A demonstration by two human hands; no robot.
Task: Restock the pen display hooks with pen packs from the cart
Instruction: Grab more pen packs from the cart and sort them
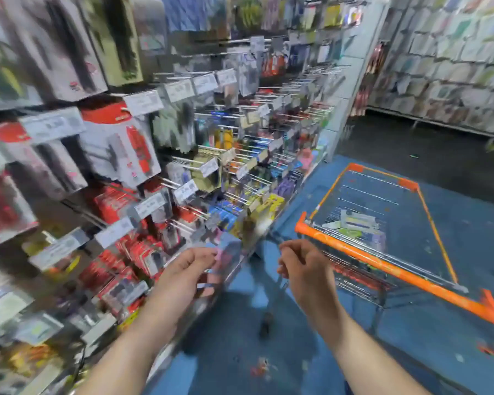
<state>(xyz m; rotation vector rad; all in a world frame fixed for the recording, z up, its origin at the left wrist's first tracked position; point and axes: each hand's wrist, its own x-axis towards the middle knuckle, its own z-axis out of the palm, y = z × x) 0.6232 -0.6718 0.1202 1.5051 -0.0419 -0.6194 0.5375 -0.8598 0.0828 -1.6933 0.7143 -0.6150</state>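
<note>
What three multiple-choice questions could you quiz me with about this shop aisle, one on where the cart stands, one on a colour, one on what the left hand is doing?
1. Where is the shopping cart relative to the pen display rack?
A. To the rack's right, on the blue floor
B. Behind the rack
C. Tipped on its side

2. What colour is the cart handle?
A. Green
B. Orange
C. White

3. What is the left hand doing?
A. Hanging idle and holding nothing
B. Gripping the cart handle
C. Holding a blurred clear pack

Answers: 1 A, the cart stands upright right of the hooks. 2 B, the bar is plainly orange. 3 C, the fingers curl on the pack.
</note>
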